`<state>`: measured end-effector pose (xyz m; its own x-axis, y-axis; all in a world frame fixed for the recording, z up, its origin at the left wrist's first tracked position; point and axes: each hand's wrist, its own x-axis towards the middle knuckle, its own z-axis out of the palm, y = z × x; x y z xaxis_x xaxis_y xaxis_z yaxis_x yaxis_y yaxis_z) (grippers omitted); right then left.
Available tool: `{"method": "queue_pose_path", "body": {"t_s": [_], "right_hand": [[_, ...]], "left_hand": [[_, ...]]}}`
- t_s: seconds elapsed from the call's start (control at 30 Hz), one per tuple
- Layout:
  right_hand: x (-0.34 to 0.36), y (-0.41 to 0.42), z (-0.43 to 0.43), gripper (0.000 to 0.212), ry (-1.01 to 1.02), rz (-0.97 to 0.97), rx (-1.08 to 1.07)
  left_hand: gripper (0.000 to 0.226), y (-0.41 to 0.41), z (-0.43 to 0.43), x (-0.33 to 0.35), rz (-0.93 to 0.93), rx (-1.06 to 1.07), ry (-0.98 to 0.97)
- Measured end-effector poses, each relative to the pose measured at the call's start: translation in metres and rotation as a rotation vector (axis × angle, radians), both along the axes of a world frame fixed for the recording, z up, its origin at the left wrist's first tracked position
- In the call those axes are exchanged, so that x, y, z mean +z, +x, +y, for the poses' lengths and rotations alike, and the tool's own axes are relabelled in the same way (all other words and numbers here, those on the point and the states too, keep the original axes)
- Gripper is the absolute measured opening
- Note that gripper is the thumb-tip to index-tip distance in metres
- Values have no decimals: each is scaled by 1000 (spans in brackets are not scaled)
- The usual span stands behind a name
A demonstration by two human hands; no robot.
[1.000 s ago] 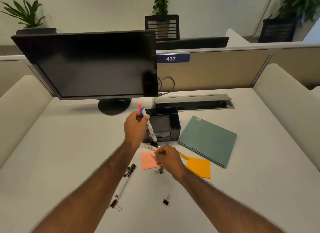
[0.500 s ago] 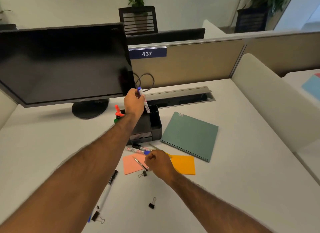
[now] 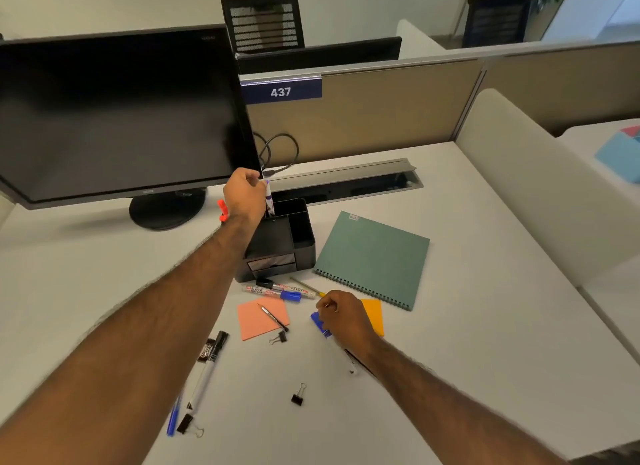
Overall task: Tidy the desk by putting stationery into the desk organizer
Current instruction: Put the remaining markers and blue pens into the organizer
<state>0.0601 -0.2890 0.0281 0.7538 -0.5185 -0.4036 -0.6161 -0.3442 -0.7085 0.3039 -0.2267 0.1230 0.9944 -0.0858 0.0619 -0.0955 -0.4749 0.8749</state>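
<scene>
A black desk organizer stands mid-desk. My left hand is over its back left, shut on a white marker whose lower end dips into a rear compartment. A red marker cap pokes out just left of my wrist. My right hand rests on the desk in front, shut on a blue-capped marker. Two more markers lie before the organizer. A thin pen lies on a pink sticky note. An orange sticky note shows beside my right hand.
A green spiral notebook lies right of the organizer. Binder clips are scattered near the front, with a black-capped marker and a blue pen under my left arm. A monitor stands at back left, a cable tray behind.
My left hand has lowered the white marker down into the organizer. My right hand has picked a blue-capped marker off the desk and drawn it back. The camera has shifted.
</scene>
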Motion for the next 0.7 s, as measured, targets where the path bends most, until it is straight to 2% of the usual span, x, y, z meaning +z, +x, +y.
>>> {"method": "queue_pose_path", "body": {"t_s": [0.13,0.27,0.4,0.5,0.7], "right_hand": [[-3,-12,-3,21,-94,20,41],[-5,-25,-2,17,-259,94,135],[-4,-39,5,18,-485,168,303],[-8,-42,12,24,-572,199,380],[-14,-40,25,29,-587,232,368]], "left_hand": [[24,-25,14,7,-94,-60,-21],[14,-83,40,-4,-146,-93,-46],[19,-140,79,-60,151,-105,-143],[24,-172,106,-98,373,-44,-192],[27,-205,136,-123,468,-97,-217]]}}
